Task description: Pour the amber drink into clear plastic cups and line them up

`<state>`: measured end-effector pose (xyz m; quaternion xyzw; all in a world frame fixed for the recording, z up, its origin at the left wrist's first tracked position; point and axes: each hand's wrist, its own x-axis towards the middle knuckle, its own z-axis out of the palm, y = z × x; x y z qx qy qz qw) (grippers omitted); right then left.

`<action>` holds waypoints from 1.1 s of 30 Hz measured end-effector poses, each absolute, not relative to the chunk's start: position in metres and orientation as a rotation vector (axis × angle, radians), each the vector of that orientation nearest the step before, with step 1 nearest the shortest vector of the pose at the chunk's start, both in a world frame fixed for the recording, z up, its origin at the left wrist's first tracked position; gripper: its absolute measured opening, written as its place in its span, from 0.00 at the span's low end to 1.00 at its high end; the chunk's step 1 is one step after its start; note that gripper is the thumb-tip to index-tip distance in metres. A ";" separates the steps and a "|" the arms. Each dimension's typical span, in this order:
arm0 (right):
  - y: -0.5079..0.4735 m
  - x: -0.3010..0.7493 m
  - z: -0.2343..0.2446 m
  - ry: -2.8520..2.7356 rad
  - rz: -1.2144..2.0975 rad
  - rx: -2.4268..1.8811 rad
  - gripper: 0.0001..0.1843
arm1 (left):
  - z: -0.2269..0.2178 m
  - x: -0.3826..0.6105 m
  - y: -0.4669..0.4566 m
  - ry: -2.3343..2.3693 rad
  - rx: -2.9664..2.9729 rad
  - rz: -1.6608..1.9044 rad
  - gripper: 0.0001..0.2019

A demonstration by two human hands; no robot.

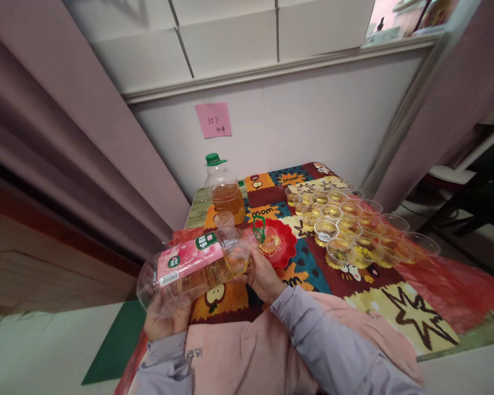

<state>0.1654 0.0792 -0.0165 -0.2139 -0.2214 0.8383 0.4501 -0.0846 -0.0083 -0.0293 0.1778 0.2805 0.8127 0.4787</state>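
A large clear plastic bottle [197, 269] with a pink label lies tilted almost flat, its neck over a small clear cup [269, 240] on a red plate [286, 244]. Amber liquid sits low in the bottle. My left hand [162, 323] is wrapped under the bottle's base. My right hand [263, 277] is closed on the bottle's shoulder near the neck. A green cap ring [258, 227] hangs at the bottle's mouth.
A second bottle [224, 195] with a green cap and amber liquid stands at the table's far left. Several clear cups [346, 225] with yellow liquid stand in rows at the right on a patterned cloth [395, 296]. A pink note [213, 119] hangs on the wall.
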 end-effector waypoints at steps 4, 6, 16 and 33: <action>0.079 0.165 -0.016 -0.556 2.066 -0.528 0.27 | -0.031 -0.085 -0.008 0.671 0.372 1.979 0.29; 0.079 0.165 -0.016 -0.559 2.060 -0.534 0.27 | -0.030 -0.083 -0.008 0.636 0.372 1.982 0.29; 0.079 0.165 -0.016 -0.580 2.059 -0.530 0.29 | -0.026 -0.079 -0.007 0.701 0.362 2.032 0.33; 0.079 0.166 -0.015 -0.560 2.071 -0.552 0.26 | -0.024 -0.075 -0.005 0.751 0.353 2.044 0.29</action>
